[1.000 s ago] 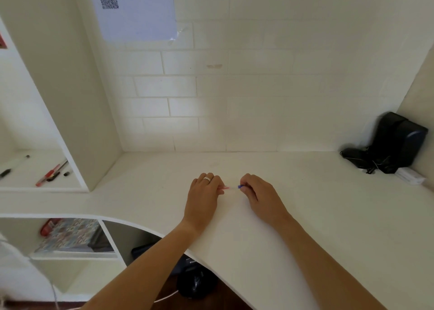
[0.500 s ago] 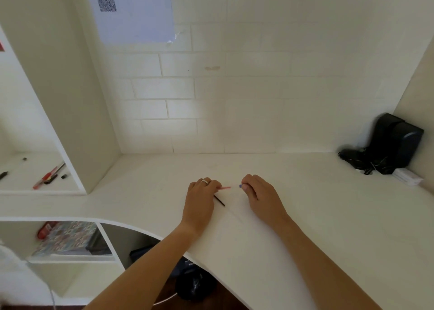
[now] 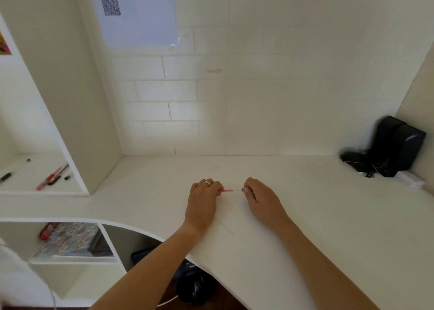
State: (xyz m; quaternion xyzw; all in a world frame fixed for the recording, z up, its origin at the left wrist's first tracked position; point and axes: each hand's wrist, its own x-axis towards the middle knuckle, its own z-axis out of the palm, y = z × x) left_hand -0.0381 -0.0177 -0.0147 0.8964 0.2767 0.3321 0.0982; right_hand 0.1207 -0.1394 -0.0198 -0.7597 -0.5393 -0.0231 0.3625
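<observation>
My left hand (image 3: 203,200), with a ring on one finger, rests knuckles-up on the white desk (image 3: 317,215) and pinches a thin red stick-like piece (image 3: 226,190) that points right. My right hand (image 3: 259,198) lies a short gap away, fingers curled, pinching a small blue piece (image 3: 242,189) at its fingertips. The red tip and the blue piece are apart. Most of both pieces is hidden inside the fingers.
A black device with cables (image 3: 389,150) and a small white box (image 3: 409,179) sit in the desk's far right corner. Pens (image 3: 51,177) lie on the left shelf. A patterned box (image 3: 68,239) is in the cubby below. A paper with a QR code (image 3: 138,11) hangs on the wall.
A thin dark rod seen lying beside my left hand half a second ago is no longer visible. Both hands stay almost in place.
</observation>
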